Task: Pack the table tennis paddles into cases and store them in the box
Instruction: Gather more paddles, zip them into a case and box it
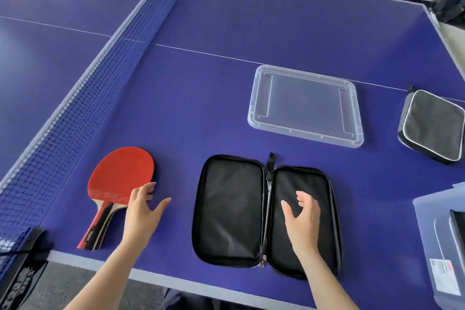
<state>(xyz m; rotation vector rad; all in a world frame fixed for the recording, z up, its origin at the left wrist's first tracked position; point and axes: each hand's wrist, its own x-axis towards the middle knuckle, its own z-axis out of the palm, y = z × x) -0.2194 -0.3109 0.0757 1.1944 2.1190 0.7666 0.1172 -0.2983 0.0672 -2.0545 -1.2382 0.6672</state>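
The black case (226, 209) lies unzipped and flat on the bench (251, 20), near the front edge. The red paddle (120, 178) is just left of the case, face up, handle toward me. My left grip (142, 214) is open with fingers spread, tips at the blade edge; probably touching, can't confirm from this angle. My right grip (300, 219) is open, loosely curled over the case's right half, holding nothing. The clear lid (305, 106) is beyond the case. The second case (431, 126), zipped, is far right of it. The box (432, 234) is right of the case, cut off by the frame.
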